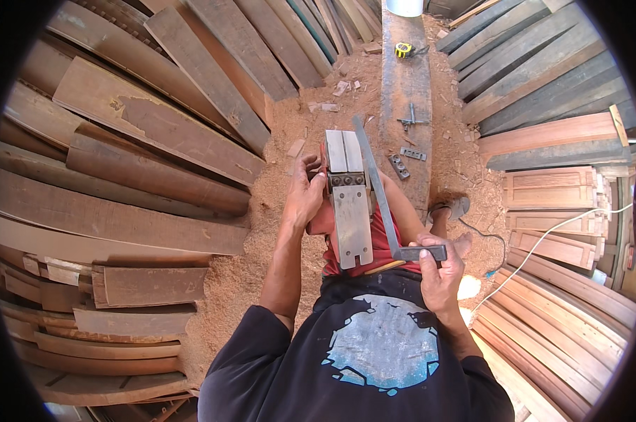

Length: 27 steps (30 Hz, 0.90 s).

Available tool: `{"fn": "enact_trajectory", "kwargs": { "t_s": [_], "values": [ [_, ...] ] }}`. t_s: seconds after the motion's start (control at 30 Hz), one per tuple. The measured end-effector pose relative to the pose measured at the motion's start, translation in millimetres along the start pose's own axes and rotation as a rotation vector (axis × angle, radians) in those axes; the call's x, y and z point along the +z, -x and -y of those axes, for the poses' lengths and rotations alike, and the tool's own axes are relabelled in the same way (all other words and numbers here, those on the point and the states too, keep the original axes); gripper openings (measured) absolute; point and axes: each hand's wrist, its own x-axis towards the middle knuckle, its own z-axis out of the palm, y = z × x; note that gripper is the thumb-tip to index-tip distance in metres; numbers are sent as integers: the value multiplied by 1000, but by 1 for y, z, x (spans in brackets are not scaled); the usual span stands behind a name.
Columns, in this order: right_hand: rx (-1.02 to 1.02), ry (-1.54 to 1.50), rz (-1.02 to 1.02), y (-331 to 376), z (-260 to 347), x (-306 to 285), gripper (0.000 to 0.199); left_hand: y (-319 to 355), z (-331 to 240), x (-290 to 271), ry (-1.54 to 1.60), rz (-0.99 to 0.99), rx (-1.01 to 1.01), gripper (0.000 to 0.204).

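An upturned electric hand planer [351, 218] stands over my lap, its two bare metal sole plates up and its dark bolted cutter block between them. My left hand [307, 188] grips its reddish side near the cutter block. In my right hand [441, 278] is a try square [376, 183], held by its dark stock between thumb and fingers. The long steel blade of the square slants up along the planer's right edge; whether they touch, I cannot tell.
Ahead lies a wooden plank [406, 77] bearing a yellow tape measure [403, 50], a T-shaped metal tool [411, 119] and small metal pieces [398, 167]. Stacked boards [160, 126] flank the left, with panels [550, 186] to the right. Wood shavings cover the floor; a white cable [543, 235] crosses at right.
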Motion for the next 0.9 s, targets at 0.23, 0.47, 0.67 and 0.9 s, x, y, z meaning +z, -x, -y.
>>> {"fn": "enact_trajectory", "kwargs": {
  "t_s": [0.23, 0.47, 0.67, 0.9],
  "values": [
    [33, -41, 34, -2, 5, 7, 17, -2, 4, -6, -27, 67, -103, 55],
    [-10, -25, 30, -6, 4, 6, 15, -4, -5, -3, -189, 49, -68, 54],
    [-17, 15, 54, -4, 2, 1, 18, -4, -9, -4, -200, 54, -68, 54],
    [-15, -15, 20, -5, 2, -3, 17, -6, 11, -7, -121, 33, -33, 56]
  ]
}}
